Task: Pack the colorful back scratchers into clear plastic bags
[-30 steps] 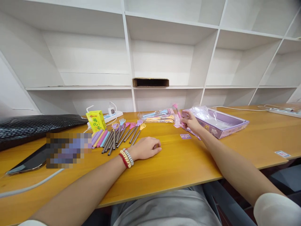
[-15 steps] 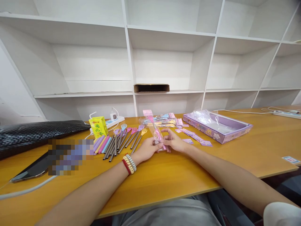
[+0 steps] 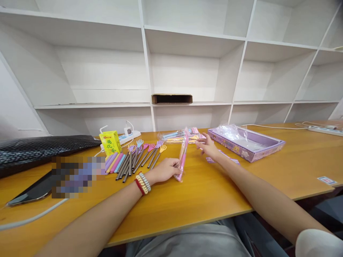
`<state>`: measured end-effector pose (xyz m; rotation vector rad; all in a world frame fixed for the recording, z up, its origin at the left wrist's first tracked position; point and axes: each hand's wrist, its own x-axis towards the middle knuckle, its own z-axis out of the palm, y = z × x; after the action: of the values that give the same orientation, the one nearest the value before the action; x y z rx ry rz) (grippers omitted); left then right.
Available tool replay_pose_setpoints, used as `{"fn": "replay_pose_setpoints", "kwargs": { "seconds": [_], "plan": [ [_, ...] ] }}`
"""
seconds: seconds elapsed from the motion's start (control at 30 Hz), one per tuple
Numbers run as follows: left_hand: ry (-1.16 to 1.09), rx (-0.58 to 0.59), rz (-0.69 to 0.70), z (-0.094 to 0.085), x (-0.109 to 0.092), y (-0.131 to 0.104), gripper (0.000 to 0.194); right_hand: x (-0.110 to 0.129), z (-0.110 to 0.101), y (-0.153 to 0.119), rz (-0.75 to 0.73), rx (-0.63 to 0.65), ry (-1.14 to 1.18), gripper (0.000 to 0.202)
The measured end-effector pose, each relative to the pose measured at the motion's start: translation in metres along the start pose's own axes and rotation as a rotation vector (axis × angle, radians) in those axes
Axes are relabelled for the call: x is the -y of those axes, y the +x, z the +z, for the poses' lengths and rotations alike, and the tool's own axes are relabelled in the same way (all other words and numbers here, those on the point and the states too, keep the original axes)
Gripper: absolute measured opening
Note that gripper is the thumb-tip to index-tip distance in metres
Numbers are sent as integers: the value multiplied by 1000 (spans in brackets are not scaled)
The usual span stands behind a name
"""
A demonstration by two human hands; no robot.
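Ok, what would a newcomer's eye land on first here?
Probably the bright yellow carton toward the left of the desk, with a cluster of metal sticks with colourful hand-shaped ends just right of it. Then the wrapped pink stick in the left hand, near the middle, and the open purple box farther right.

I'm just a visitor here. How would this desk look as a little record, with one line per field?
Left hand: holds a wrapped pink stick
Right hand: fingers parted, apparently empty, near purple cards
Left side: metal rods with hand-shaped heads, yellow carton
Right side: purple tray with clear plastic inside
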<state>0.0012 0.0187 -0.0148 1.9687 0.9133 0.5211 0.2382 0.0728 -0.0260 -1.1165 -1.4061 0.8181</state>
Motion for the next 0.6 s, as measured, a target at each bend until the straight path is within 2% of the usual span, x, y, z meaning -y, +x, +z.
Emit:
{"fn": "replay_pose_setpoints", "kwargs": {
  "seconds": [0.07, 0.27, 0.3, 0.37, 0.43, 0.5, 0.6],
  "plan": [
    [70, 43, 8, -3, -4, -4, 9, -1, -11, 7, 12, -57, 28, 87],
    [304, 67, 65, -14, -13, -10, 10, -4, -35, 13, 35, -67, 14, 71],
    [309, 88, 74, -16, -14, -12, 10, -5, -37, 13, 21, -41, 23, 70],
    [301, 150, 96, -21, -17, -14, 12, -5, -40, 12, -12, 92, 76, 63],
    [268, 190, 120, -27, -20, -16, 12, -3, -43, 11, -46, 210, 134, 46],
    [219, 169, 141, -34, -23, -17, 11, 3, -46, 10, -88, 233, 177, 34],
    [148, 85, 162, -47, -27, -14, 13, 16, -51, 7, -143, 243, 221, 41]
  ]
}}
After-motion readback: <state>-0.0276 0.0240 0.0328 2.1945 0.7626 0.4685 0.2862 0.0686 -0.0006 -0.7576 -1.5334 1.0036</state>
